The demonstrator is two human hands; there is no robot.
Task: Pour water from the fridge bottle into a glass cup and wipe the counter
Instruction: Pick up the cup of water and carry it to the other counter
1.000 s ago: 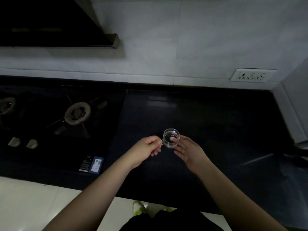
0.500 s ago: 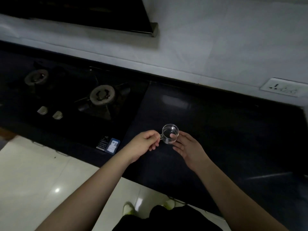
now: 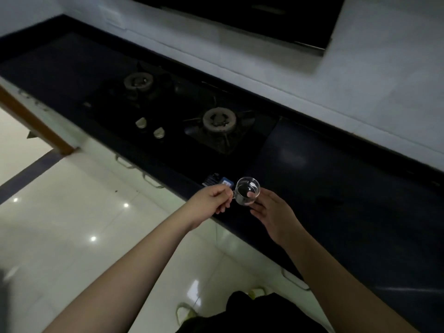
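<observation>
Head view, close above counter [image 3: 348,188], facing down-left.

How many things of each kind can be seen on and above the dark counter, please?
Glass cup: 1, held by the left hand and right hand
Stove burners: 2
Stove knobs: 2
Stickers on the stove: 2
Total: 7

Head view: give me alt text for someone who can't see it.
Two bare hands hold a small glass cup above the dark counter's front edge: left hand pinching its handle, right hand supporting its side. A two-burner gas hob sits behind.
</observation>
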